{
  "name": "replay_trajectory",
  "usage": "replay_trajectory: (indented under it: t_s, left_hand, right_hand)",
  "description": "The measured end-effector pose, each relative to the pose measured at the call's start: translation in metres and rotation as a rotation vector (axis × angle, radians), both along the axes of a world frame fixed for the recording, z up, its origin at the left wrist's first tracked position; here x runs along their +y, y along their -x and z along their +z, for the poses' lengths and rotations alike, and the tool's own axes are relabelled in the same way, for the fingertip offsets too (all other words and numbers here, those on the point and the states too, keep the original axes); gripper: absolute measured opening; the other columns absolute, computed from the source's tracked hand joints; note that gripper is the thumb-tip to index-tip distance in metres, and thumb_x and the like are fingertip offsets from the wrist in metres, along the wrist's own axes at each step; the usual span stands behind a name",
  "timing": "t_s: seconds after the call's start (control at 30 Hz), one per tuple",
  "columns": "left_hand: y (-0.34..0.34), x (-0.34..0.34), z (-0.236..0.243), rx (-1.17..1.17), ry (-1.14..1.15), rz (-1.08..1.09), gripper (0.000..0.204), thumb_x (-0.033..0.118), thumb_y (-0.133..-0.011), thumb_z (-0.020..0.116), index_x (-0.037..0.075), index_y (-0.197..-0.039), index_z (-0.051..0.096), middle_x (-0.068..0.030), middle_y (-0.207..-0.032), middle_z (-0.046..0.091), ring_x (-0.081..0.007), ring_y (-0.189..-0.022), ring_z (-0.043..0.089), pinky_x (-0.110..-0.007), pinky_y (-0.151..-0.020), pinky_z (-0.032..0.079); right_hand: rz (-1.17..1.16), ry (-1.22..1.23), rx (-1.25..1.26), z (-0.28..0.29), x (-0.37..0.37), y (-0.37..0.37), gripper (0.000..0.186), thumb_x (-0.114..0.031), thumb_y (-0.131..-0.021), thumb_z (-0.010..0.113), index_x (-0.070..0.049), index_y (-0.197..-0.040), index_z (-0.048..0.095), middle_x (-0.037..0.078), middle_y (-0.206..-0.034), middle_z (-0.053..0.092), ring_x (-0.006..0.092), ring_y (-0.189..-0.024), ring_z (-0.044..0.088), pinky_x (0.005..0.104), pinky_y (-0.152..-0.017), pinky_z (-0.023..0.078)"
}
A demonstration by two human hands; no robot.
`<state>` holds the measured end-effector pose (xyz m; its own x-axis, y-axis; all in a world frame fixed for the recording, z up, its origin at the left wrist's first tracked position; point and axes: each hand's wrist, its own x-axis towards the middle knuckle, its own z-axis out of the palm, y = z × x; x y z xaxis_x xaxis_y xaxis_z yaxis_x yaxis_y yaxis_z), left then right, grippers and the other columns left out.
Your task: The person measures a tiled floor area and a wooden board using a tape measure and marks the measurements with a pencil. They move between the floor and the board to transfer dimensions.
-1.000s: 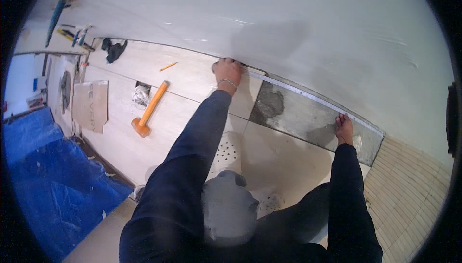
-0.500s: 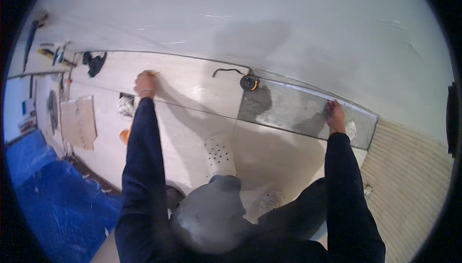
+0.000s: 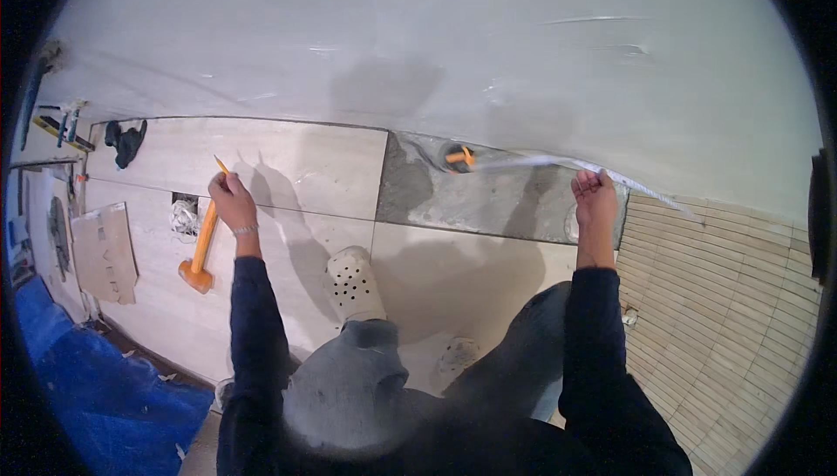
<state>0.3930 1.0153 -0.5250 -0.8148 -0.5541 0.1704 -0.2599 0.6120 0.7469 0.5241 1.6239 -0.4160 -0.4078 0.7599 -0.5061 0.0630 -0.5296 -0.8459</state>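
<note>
- The left hand is closed in a pinch on the pencil, above the pale tiles; a loose pinch could drop it or leave a stray mark.
- The right hand has its fingers curled nearly closed on the tape blade; how firmly, I cannot tell. A weak hold could let the blade snap back across the fingers.
- The tape case is over the bare grey strip near the wall, blurred; whether it touches down is unclear. Swinging, it could scuff the wall.
- The bowed blade could kink or misread if bent further.
- The hammer lies beside the left hand, where a sleeve could knock it.
</note>
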Motion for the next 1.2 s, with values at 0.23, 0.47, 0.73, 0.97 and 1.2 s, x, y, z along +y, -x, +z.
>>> replay_trajectory:
  t_s: [0.23, 0.47, 0.73, 0.97, 1.2]
  left_hand:
    - [-0.066, 0.124, 0.084, -0.1, -0.556, -0.672, 0.023, 0.006, -0.088, 0.048, 0.003, -0.104, 0.064, -0.0066, -0.093, 0.062, -0.014, -0.075, 0.06, -0.026, -0.069, 0.048]
    - [-0.059, 0.223, 0.248, -0.176, -0.377, -1.313, 0.037, 0.024, -0.087, 0.063, 0.002, -0.116, 0.059, -0.0113, -0.11, 0.058, -0.021, -0.104, 0.056, -0.032, -0.088, 0.046]
    - [-0.105, 0.298, 0.346, -0.072, -0.06, -1.644, 0.085, 0.047, -0.06, 0.083, 0.002, -0.125, 0.051, -0.0153, -0.11, 0.055, -0.0275, -0.107, 0.052, -0.036, -0.095, 0.041]
    - [-0.122, 0.3, 0.396, -0.628, -0.384, -1.478, 0.064, 0.021, -0.066, 0.083, 0.001, -0.119, 0.054, -0.0118, -0.111, 0.056, -0.0195, -0.101, 0.056, -0.031, -0.083, 0.05]
    - [-0.13, 0.297, 0.375, -0.89, -1.557, -1.548, 0.055, 0.029, -0.078, 0.056, -0.009, -0.118, 0.05, -0.025, -0.115, 0.052, -0.0379, -0.108, 0.056, -0.052, -0.082, 0.054]
  right_hand:
    - [0.224, -0.265, 0.46, 0.146, -0.061, -0.013, 0.019, -0.021, -0.096, 0.048, -0.003, -0.094, 0.051, 0.01, -0.085, 0.061, 0.021, -0.074, 0.062, 0.0387, -0.075, 0.054]
    - [0.432, -0.317, 0.751, 0.258, -0.075, -0.027, 0.02, -0.026, -0.098, 0.045, -0.007, -0.101, 0.049, 0.009, -0.088, 0.058, 0.021, -0.073, 0.062, 0.0378, -0.064, 0.056]
    - [0.288, -0.305, 0.952, 0.365, -0.109, -0.037, 0.02, -0.023, -0.098, 0.045, -0.004, -0.103, 0.049, 0.013, -0.092, 0.059, 0.0259, -0.078, 0.065, 0.0417, -0.065, 0.059]
    - [0.211, -0.337, 1.13, 0.413, -0.12, -0.022, 0.024, -0.02, -0.095, 0.051, 0.001, -0.105, 0.043, 0.015, -0.091, 0.058, 0.029, -0.079, 0.065, 0.0438, -0.067, 0.059]
    - [0.183, -0.425, 0.986, 0.411, -0.092, -0.021, 0.025, -0.018, -0.092, 0.056, 0.003, -0.102, 0.047, 0.016, -0.088, 0.061, 0.0261, -0.076, 0.065, 0.0383, -0.065, 0.059]
